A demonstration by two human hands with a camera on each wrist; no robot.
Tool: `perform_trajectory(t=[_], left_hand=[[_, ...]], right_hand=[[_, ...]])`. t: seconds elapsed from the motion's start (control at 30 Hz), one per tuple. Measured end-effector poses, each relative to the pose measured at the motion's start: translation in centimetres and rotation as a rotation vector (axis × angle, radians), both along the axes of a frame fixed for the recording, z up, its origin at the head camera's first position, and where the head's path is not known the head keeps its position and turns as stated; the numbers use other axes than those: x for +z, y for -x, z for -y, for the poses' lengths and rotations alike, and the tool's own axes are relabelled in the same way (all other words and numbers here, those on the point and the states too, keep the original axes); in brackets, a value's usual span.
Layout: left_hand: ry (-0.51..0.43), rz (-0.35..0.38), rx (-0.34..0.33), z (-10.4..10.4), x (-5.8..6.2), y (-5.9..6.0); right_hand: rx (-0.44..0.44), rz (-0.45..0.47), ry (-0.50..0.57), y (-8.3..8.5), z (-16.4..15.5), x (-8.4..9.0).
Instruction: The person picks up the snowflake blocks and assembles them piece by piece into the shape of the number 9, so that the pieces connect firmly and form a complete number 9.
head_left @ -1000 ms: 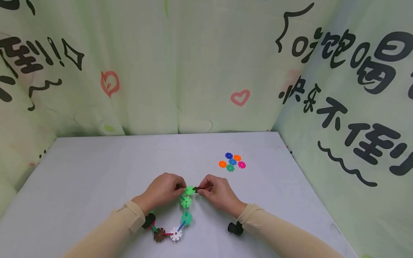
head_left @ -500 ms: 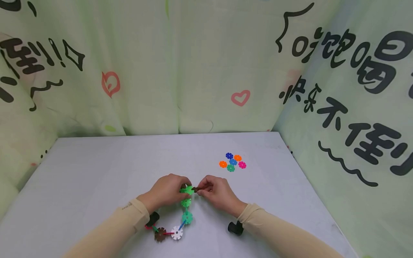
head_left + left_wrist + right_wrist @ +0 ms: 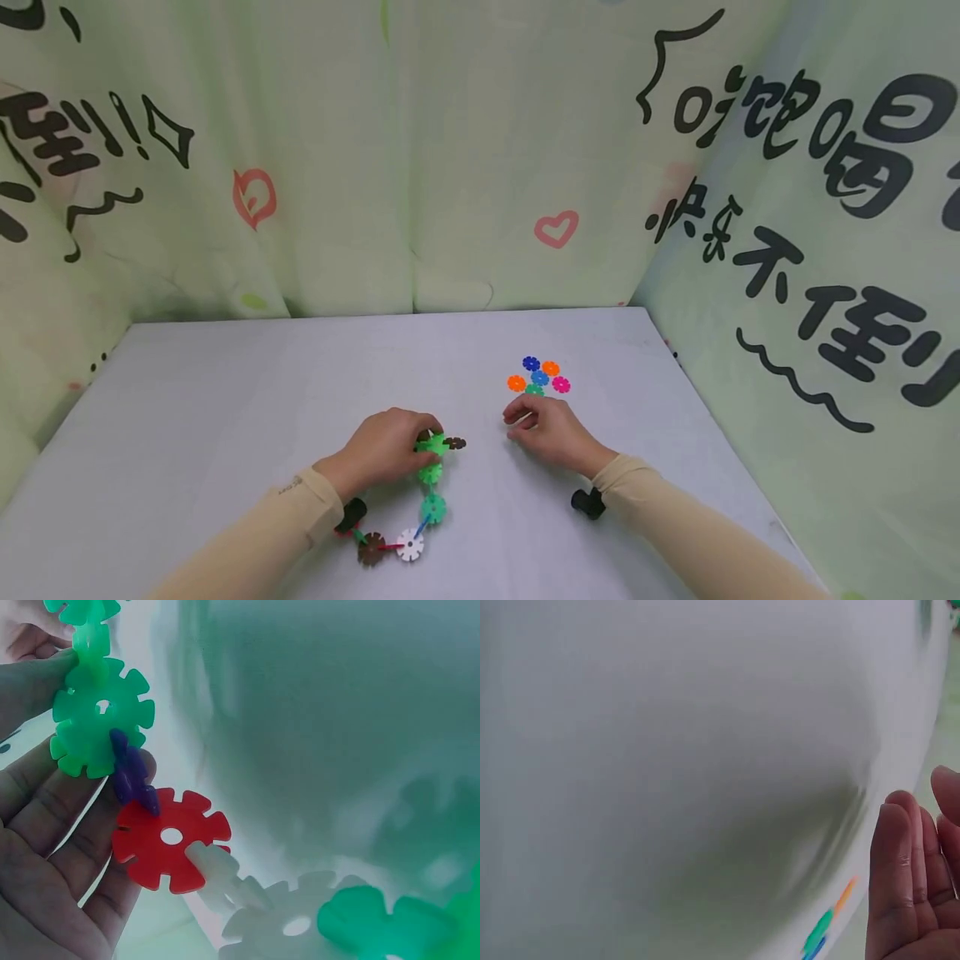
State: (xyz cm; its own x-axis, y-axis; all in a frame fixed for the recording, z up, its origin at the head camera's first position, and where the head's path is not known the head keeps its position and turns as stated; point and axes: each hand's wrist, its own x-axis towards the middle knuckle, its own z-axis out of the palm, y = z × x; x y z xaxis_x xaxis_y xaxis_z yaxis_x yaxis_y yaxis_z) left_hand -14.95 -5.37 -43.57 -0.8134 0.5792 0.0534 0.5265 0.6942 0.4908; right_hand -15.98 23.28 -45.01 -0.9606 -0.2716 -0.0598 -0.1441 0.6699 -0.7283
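The left hand's fingers curl over the far end of the chain of snowflake discs, pinching its bright green disc; their tips are hidden behind that disc in the head view. A brown disc juts from the green one on the side away from the left hand. The chain's near end runs under the left wrist, so its last piece there cannot be made out. In the left wrist view the chain fills the picture up close, a red disc and a green disc sharp against the palm, the white and teal ones at the bottom edge blurred and cut off.

The right hand holds nothing, its fingers loosely bent and a little apart, fingertips just short of the loose cluster of 6 discs and covering part of the cluster's nearest green piece. The right wrist view is mostly blur; only straight fingers and a smear of colour show.

0.5 s ago the right hand was pinching the brown disc beside the chain's green disc. It has since let go and moved away from the chain toward the loose cluster, well clear of the left hand. The brown disc stays joined to the chain. The left hand's grip on the chain is unchanged, and the chain lies in the same spot on the grey table.
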Motion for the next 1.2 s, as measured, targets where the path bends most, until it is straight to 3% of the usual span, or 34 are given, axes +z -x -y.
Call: perform_trajectory(t=[0.3,0.53,0.87,1.2], left_hand=[[-0.018,0.003,0.0,0.3,0.0,-0.3],[-0.029,0.003,-0.019,0.3,-0.1,-0.3],[-0.028,-0.006,-0.04,0.3,-0.1,-0.3],[-0.031,0.015,-0.041,0.3,-0.1,-0.2]], right_hand=[[-0.173,0.021,-0.121,2.4,-5.4,-0.1],[-0.244,-0.009,-0.178,3.7,-7.7,-0.5],[-0.26,0.025,-0.302,5.2,-8.4,-1.1],[-0.285,0.023,-0.282,5.5,-8.2,-1.6]])
